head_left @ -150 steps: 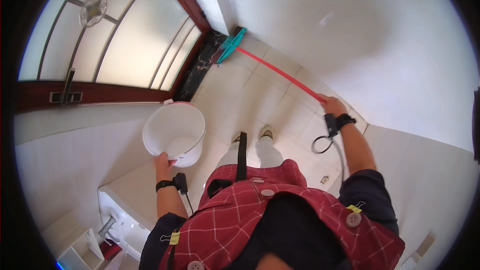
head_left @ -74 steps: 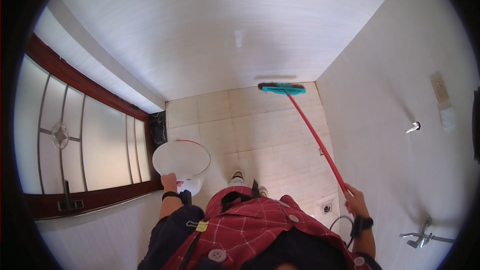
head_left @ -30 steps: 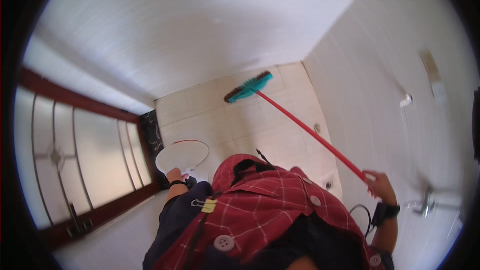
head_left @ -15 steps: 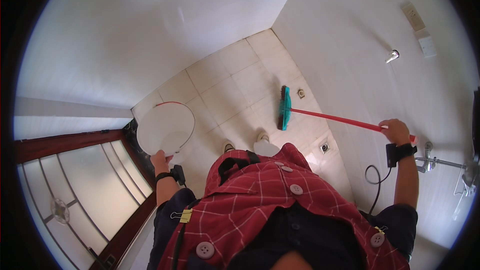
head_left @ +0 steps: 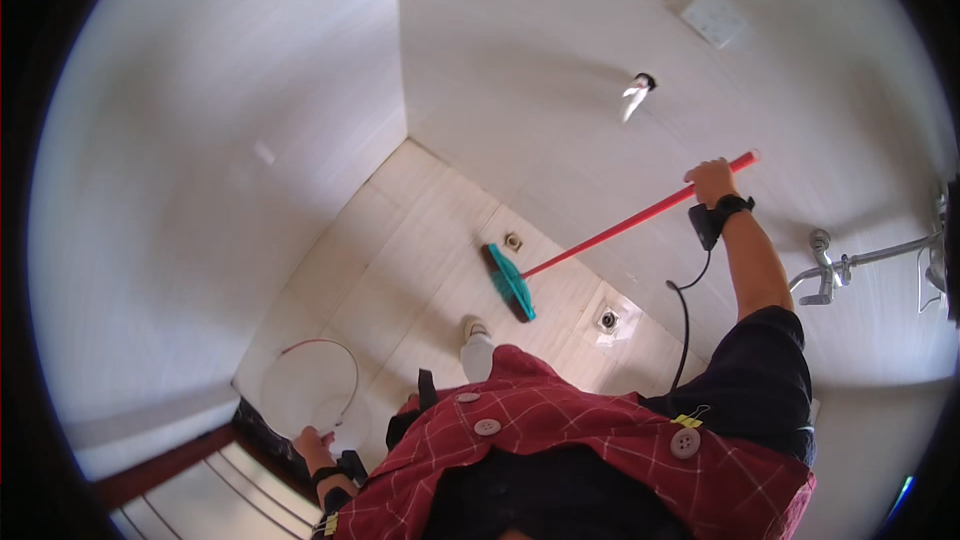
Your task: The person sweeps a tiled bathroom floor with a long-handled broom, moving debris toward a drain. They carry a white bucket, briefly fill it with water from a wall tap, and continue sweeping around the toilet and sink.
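Right hand (head_left: 712,180) is clenched around the top end of the long red-handled broom with the teal bristle head (head_left: 510,283), way up at about 2 o'clock in the head view. The pole slants down from that fist toward 8 o'clock and the head sits flat on the pale beige floor tiles (head_left: 420,230), just past the person's white shoe (head_left: 478,352) and between two small floor drains (head_left: 608,319). Left hand (head_left: 312,442) is down at 7 o'clock, fingers hooked over the rim of the white plastic bucket with the thin red handle (head_left: 310,390), which is held low beside the wooden door frame (head_left: 160,460). As for progress, I'd say mid-job: the floor looks clean-ish, no obvious water or suds, so I can't tell how much is swept. That's the only view.
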Available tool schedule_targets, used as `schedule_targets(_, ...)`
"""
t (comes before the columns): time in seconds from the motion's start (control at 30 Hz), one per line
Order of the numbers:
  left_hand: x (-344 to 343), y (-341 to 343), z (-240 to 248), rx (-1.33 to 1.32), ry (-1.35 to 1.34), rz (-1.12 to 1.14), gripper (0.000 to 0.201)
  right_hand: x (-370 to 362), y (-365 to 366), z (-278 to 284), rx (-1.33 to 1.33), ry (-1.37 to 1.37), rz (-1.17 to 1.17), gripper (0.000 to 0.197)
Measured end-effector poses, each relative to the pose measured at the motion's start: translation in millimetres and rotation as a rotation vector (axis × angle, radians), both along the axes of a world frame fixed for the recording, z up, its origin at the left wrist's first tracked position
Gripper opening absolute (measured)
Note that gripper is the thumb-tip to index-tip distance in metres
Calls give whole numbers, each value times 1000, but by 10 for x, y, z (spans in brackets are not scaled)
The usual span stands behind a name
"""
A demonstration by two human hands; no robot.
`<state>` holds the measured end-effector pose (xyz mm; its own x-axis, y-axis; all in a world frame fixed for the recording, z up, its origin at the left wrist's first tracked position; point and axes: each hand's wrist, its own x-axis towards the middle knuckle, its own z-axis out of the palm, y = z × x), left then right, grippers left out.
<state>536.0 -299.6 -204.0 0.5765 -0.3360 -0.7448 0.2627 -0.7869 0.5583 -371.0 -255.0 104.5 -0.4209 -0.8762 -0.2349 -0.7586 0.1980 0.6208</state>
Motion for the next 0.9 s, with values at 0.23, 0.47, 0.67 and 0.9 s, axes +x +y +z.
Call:
schedule_targets(0.23,-2247,-712,52,-55,88,-454,43,-335,-75,64,-208,-100,256,23)
schedule_targets(0.47,-4646,-1313,607,-354,218,-932,44,-74,-289,152,-713,-562,-6,51)
schedule_targets(0.67,-5931,-1426,1142,-475,267,-1204,44,364,-915,285,-945,-884,-173,63)
schedule_targets(0.9,-6352,-1314,1404,-478,269,-1333,37,302,-1396,122,-924,-593,-359,41)
